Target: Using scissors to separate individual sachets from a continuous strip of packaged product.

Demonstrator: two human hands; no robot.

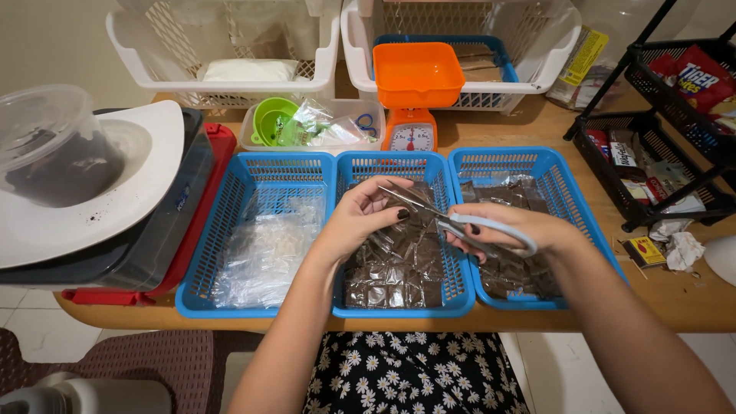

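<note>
Three blue plastic baskets (205,253) along the desk's (675,303) front edge hold clear and dark sachets. My right hand (510,230) grips grey-handled scissors (452,218), blades pointing left and away; my left hand (360,215) pinches a clear plastic sachet (410,222).

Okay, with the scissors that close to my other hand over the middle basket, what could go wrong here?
The scissors blades point at the left hand holding a clear packet; a slip could nick a fingertip. A cut packet might spill its dark contents into the middle blue basket.

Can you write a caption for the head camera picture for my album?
Right hand works scissors on a packet the left hand holds above the middle blue basket.
</note>
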